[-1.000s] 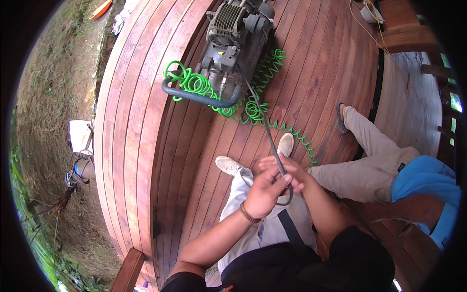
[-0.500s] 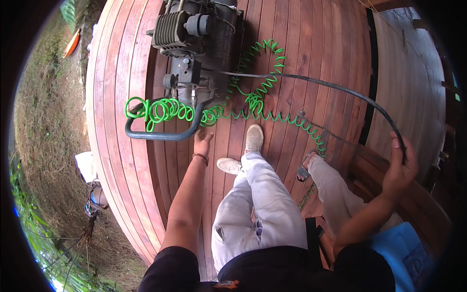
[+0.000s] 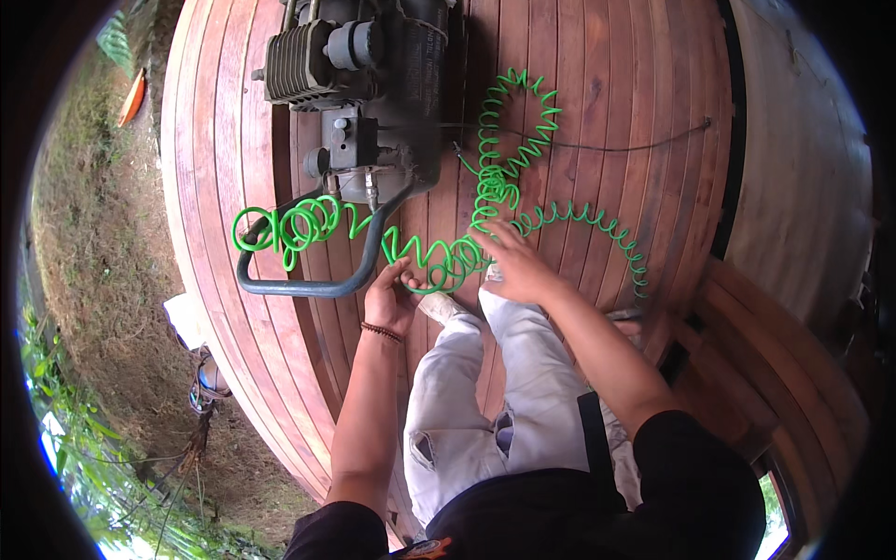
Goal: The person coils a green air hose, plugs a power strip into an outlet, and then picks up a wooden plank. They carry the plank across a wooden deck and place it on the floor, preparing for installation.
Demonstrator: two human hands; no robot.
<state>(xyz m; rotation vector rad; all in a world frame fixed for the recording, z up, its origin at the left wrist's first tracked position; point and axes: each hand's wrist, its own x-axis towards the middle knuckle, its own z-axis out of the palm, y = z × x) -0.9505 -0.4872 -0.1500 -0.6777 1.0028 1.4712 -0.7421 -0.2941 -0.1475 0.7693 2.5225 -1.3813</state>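
Left hand (image 3: 388,303): fingers were curled, hold undeterminable; green hose (image 3: 495,185) lay toward two o'clock. Right hand (image 3: 523,271): fingers were spread.

Toward 11 o'clock, the top edge crops the compressor (image 3: 355,103); its tank lettering is too small to read. The right hand (image 3: 516,263) hides much of the right shoe (image 3: 493,272). Whether either it or the left hand (image 3: 390,299) touches the green hose (image 3: 457,259) cannot be told; near 3 o'clock, the hose's end blurs. Toward 5 o'clock, the right sleeve (image 3: 695,467) partly hides a co-worker's trousers (image 3: 624,453).
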